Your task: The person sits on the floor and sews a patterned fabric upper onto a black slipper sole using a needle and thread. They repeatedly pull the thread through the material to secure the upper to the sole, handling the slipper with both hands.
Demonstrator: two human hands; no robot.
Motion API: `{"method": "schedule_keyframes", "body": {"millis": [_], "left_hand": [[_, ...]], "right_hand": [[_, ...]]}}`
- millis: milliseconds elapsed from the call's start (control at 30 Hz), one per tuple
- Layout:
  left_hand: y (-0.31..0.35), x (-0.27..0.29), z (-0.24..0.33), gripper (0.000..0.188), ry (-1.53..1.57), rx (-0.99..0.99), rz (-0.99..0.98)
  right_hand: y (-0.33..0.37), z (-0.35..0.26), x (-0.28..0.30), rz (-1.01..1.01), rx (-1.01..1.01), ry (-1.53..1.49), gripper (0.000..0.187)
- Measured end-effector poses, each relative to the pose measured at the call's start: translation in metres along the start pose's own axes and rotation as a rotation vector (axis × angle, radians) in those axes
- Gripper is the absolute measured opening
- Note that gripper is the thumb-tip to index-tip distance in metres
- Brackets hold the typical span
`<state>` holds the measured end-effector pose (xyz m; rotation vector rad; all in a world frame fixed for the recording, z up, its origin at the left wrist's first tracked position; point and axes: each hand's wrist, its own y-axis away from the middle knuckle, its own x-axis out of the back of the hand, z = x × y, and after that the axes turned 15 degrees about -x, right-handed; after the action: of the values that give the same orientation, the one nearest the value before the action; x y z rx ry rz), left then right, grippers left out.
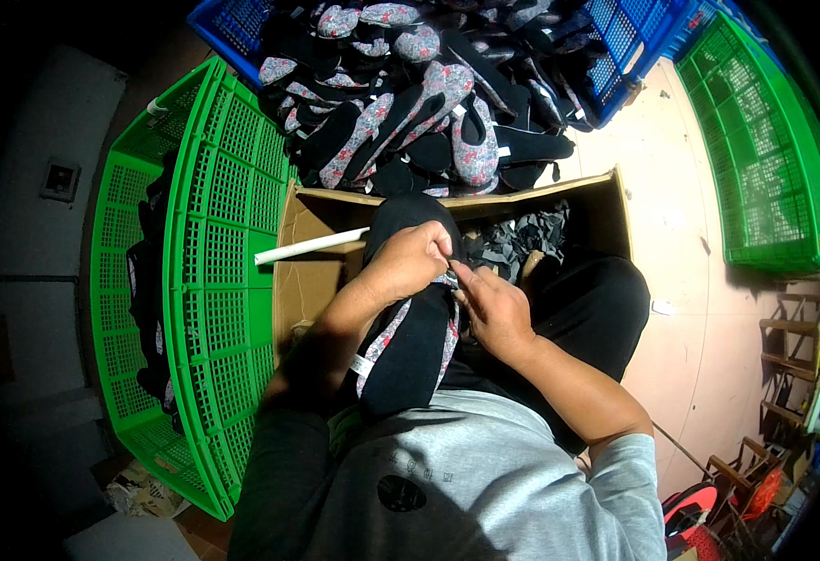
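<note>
A cloth slipper or shoe (pixel 402 360) lies along my left thigh, with a black sole, grey-and-red flowered edges and a small white tag. My left hand (pixel 408 262) is closed at its far end, fingers curled on the fabric. Close beside it my right hand (pixel 496 310) pinches the flowered edge; whatever else may be between its fingertips is too small to tell. A white rod (pixel 312 246) sticks out to the left from beside my knee, over the box's edge; its other end is hidden.
An open cardboard box (pixel 312 290) with dark fabric scraps (pixel 522 234) stands below my knees. Beyond it, many flowered black shoes (pixel 429 103) heap over a blue crate (pixel 232 33). Green crates stand left (pixel 228 271) and right (pixel 756 140); a wooden rack (pixel 793 327) is at far right.
</note>
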<state>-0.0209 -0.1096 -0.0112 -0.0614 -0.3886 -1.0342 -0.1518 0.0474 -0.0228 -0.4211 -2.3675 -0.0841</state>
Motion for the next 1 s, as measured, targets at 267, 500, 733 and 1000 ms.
{"method": "schedule_keyframes", "body": {"millis": [267, 500, 733, 1000], "left_hand": [[-0.0003, 0.0005, -0.0001, 0.016, 0.012, -0.003, 0.004], [-0.0023, -0.0005, -0.0029, 0.016, -0.005, -0.001, -0.004], [-0.0022, 0.0001, 0.0006, 0.015, -0.021, 0.005, -0.007], [-0.0019, -0.0007, 0.0003, 0.015, 0.003, 0.005, 0.009]], "right_hand": [[0.0016, 0.0019, -0.0013, 0.001, -0.002, -0.003, 0.042], [0.0021, 0.0032, -0.0019, 0.016, 0.01, 0.001, 0.044], [0.002, 0.0007, -0.002, 0.023, -0.002, 0.007, 0.042], [0.0015, 0.0001, -0.0015, 0.02, -0.01, -0.008, 0.045]]}}
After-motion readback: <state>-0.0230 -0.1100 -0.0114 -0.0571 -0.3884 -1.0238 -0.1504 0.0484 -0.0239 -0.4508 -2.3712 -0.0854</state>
